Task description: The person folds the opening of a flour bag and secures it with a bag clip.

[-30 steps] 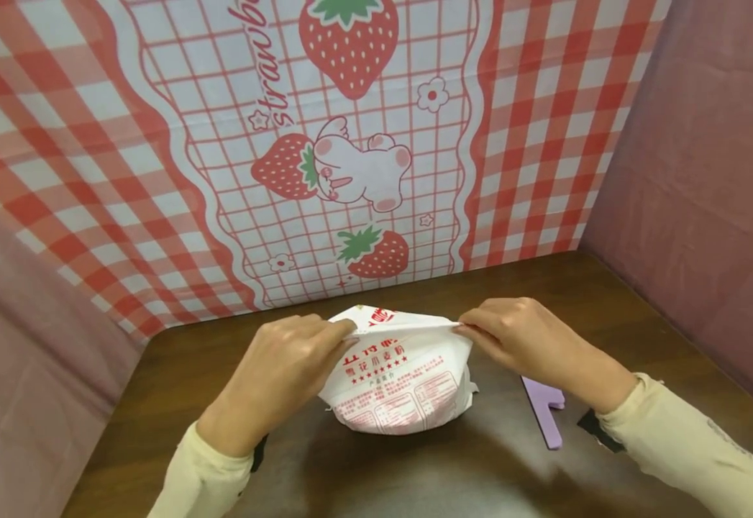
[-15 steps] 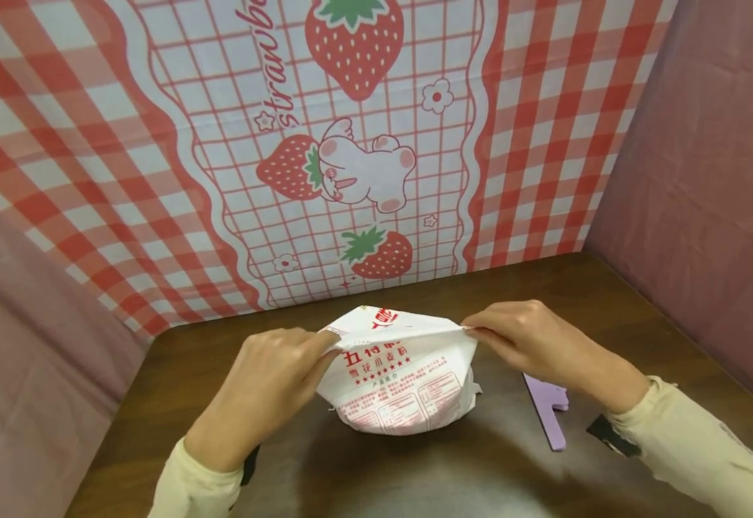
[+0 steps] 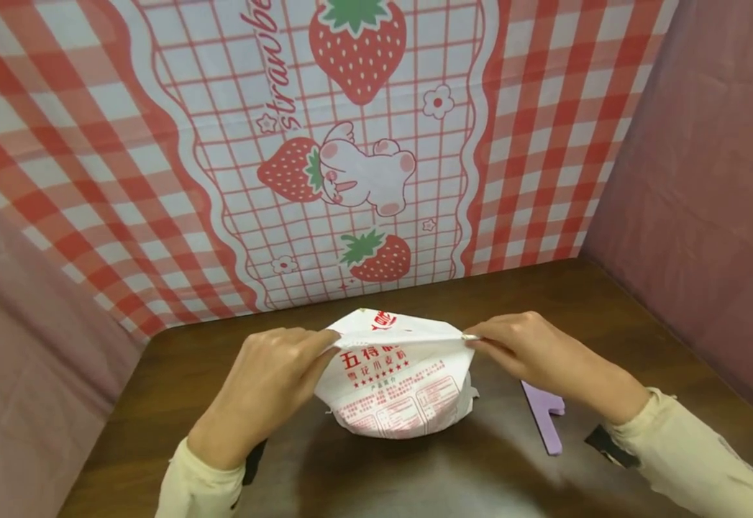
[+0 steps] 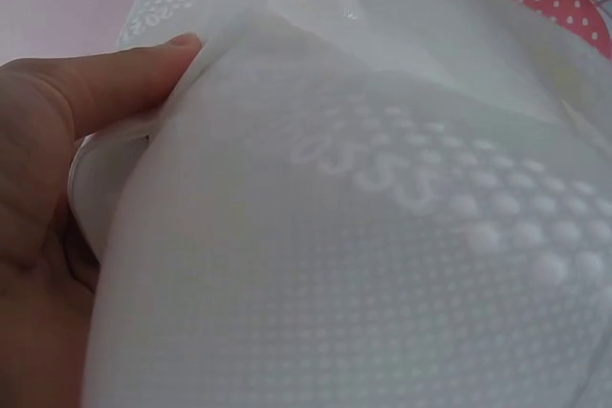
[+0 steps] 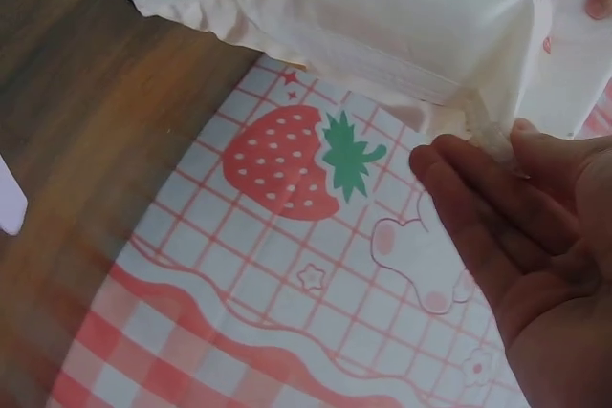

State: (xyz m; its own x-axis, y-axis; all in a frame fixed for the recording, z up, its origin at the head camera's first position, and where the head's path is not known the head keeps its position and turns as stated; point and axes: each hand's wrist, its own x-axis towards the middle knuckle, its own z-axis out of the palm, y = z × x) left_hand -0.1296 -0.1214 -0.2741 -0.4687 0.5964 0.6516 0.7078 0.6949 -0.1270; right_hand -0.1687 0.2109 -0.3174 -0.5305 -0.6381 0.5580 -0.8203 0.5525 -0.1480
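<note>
A white flour bag (image 3: 402, 403) with red Chinese print stands in front of me, its top edge drawn into a narrow fold. At the left end of that fold, my left hand (image 3: 259, 388) pinches the paper. My right hand (image 3: 538, 352) pinches the other end, where a small twisted tip pokes between thumb and fingers. Close up in the left wrist view, the left thumb (image 4: 143, 78) presses on the white bag (image 4: 335, 246), which shows embossed dots. The right wrist view has the right hand (image 5: 555, 236) holding the bag's corner (image 5: 488, 136).
A flat lilac plastic piece with a short side arm (image 3: 544, 421) lies on the brown table (image 3: 221, 360), partly under the right hand. Behind the table hangs a strawberry-print checked cloth (image 3: 363, 180). Pink curtains (image 3: 706, 180) hang at both sides.
My left hand has slid outward and slightly down along the top edge. More of the large red characters now shows below the fold. The right hand keeps its pinch, a bit lower.
</note>
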